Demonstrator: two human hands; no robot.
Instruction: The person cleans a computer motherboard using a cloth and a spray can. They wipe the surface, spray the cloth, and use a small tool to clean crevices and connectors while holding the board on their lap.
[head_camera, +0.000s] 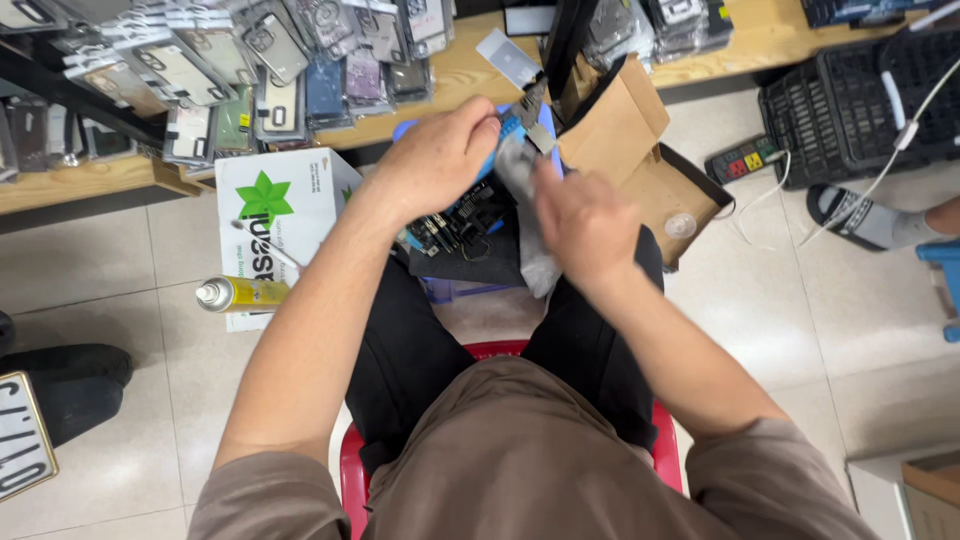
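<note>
My left hand (440, 155) grips a blue-handled tool (517, 117) whose dark flat end points toward a brown cardboard box (625, 140). My right hand (580, 220) holds a crumpled white cloth (525, 195) against that tool, its fingers blurred. Under both hands, on my lap, lies a dark circuit board (455, 225) with small components and wires. I sit on a red stool (500, 350), dark trousers covering my knees.
A white carton with a green star (275, 205) and a yellow spray can (240, 293) stand at my left. Packaged phone cases (250, 60) cover the wooden shelf behind. Right: a power strip (740, 158), a black crate (860, 95), another person's socked foot (860, 215).
</note>
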